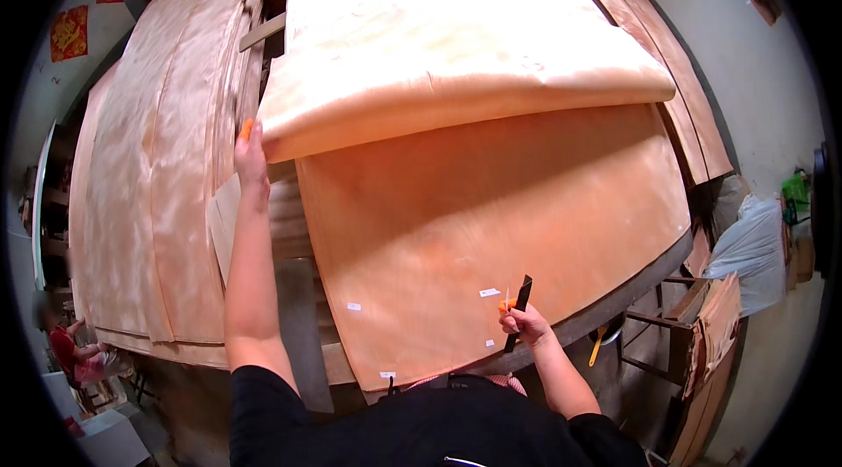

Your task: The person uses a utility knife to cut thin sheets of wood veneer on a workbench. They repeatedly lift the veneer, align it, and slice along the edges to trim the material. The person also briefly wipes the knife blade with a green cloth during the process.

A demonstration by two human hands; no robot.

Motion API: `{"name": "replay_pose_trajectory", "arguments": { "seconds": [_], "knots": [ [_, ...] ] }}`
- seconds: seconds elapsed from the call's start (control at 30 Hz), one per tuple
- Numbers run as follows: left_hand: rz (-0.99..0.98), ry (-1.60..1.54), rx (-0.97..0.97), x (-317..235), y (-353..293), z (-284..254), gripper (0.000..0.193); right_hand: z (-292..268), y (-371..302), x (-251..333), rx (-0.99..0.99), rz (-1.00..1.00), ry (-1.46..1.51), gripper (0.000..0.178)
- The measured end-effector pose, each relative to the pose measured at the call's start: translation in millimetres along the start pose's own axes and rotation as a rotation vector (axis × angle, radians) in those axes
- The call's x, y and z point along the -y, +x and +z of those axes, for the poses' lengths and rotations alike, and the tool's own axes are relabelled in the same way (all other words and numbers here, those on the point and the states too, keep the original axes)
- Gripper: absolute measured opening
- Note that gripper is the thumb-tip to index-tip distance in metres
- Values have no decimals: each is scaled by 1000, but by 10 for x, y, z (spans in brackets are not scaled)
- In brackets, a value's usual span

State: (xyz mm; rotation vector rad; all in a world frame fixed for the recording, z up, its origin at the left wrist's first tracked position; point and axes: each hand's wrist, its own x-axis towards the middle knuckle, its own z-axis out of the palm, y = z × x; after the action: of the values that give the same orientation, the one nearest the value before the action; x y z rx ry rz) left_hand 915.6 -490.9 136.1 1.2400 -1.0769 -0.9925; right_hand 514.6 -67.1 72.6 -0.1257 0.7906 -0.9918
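A large, thin sheet of wood veneer (pixel 474 37) is lifted and curls back over the stack, its near edge raised in a bow. My left hand (pixel 252 160) grips the left corner of that raised edge; an orange cover shows on a fingertip. Beneath it lies another veneer sheet (pixel 491 195), partly in the shadow of the lifted one. Small white paper pieces (pixel 353 306) dot its near part. Over the near right of this lower sheet, my right hand (pixel 526 323) is closed around a flat black strip-like tool (pixel 524 293), held tilted. Orange also shows at its fingers.
A second veneer stack (pixel 153 169) stands on the left, with more sheets (pixel 658 46) at the far right. On the right are a wooden frame (pixel 680 327), a pale plastic bag (pixel 750 248) and a yellow-handled tool (pixel 596 351). Another person (pixel 79 349) sits at the far left.
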Motion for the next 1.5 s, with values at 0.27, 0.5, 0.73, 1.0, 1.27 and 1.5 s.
{"name": "replay_pose_trajectory", "arguments": {
  "seconds": [0.27, 0.5, 0.73, 1.0, 1.27, 1.5],
  "knots": [
    [-443, -244, 323, 157, -940, -568, 63, 34, -298, -327, 0, 7, -14, 31],
    [-370, -637, 493, -218, -462, -392, 76, 193, -607, -452, -52, -2, -75, 31],
    [-79, -511, 901, -800, -1253, -413, 81, 251, -747, -606, -56, -17, -141, 32],
    [-579, -826, 699, -266, -2020, -912, 93, 435, -870, -706, -16, 25, -215, 35],
    [-770, 30, 999, 354, -2540, -1151, 75, 407, -1132, -740, -100, 4, -225, 31],
    [-557, 563, 1555, 431, -3172, -1049, 51, 308, -1377, -750, -134, -3, -292, 31]
  ]
}}
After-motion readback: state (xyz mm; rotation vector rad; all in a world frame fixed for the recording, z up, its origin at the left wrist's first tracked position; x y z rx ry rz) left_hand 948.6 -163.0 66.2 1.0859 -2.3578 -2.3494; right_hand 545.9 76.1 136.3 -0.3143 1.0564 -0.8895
